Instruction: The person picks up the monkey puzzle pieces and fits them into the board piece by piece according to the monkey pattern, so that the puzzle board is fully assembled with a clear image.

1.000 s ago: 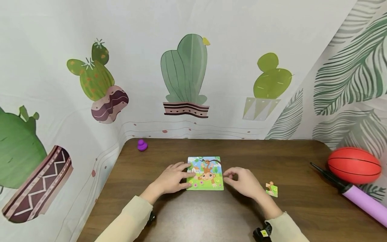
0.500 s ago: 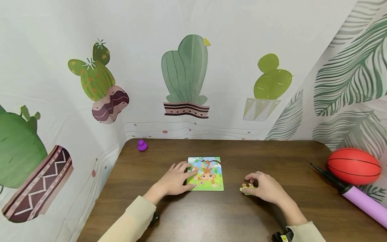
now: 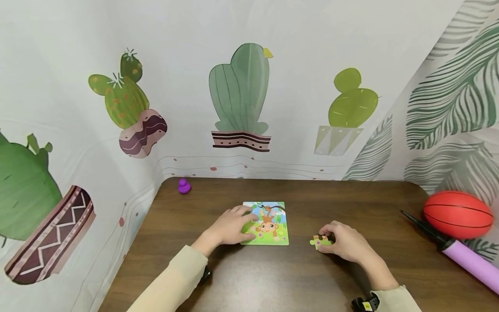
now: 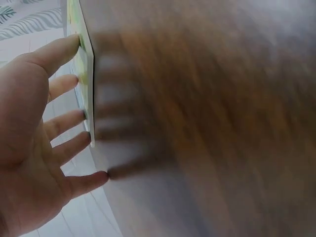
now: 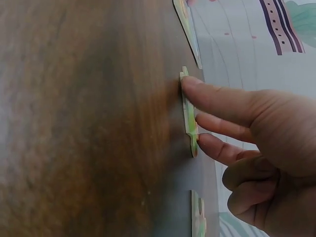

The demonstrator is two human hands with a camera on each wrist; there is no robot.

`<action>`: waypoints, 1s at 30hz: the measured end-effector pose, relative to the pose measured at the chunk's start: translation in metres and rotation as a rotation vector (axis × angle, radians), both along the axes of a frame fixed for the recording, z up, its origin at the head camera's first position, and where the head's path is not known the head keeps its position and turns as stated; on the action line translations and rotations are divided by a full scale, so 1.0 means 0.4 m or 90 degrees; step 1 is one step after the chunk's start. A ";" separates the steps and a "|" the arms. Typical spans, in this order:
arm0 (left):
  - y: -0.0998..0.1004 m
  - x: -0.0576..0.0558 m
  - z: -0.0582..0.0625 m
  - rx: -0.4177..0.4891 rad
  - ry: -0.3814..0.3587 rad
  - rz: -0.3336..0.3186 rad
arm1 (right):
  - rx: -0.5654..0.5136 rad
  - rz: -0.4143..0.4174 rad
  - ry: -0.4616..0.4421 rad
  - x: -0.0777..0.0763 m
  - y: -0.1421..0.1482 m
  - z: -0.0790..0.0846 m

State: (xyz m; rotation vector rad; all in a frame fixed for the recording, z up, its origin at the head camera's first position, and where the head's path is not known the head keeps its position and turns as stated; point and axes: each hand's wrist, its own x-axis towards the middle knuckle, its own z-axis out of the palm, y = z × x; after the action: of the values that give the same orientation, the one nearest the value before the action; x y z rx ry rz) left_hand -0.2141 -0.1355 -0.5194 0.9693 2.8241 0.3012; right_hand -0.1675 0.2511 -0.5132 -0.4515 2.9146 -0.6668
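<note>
A small square monkey puzzle board (image 3: 269, 225) lies flat on the dark wooden table (image 3: 273, 277). My left hand (image 3: 231, 226) rests on its left side with straight, spread fingers (image 4: 64, 84) touching the board (image 4: 84, 74). To the right of the board lies a loose green puzzle piece (image 3: 319, 242), flat on the wood. My right hand (image 3: 345, 243) arches over it and two fingertips (image 5: 190, 86) press on the piece (image 5: 189, 118). A second loose piece (image 5: 197, 215) lies under the right palm, hidden in the head view.
A small purple toy (image 3: 184, 186) stands at the table's back left corner. An orange ball (image 3: 458, 214) and a purple pump (image 3: 469, 262) with a black nozzle lie at the right edge. Cactus and leaf curtains (image 3: 239, 91) close in the table's back and sides.
My right hand left the board's right edge, moved right to the loose pieces and drew one leftward under its fingertips. My left hand slid a little further onto the board.
</note>
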 end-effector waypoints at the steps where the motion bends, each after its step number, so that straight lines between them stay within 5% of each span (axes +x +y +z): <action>1: 0.004 -0.001 0.000 -0.005 0.006 0.001 | 0.002 0.002 0.001 0.001 0.003 0.000; 16: 0.027 -0.017 -0.009 -0.002 0.018 0.044 | 0.002 0.012 -0.025 -0.002 0.035 -0.001; 30: 0.013 -0.023 -0.019 0.005 0.006 0.037 | -0.044 0.022 -0.050 -0.009 0.032 -0.011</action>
State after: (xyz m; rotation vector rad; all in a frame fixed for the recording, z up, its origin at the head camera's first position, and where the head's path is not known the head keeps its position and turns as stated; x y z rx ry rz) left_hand -0.2234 -0.1302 -0.5269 0.8950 2.8659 0.3161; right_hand -0.1711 0.2638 -0.5174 -0.4709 2.8107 -0.7634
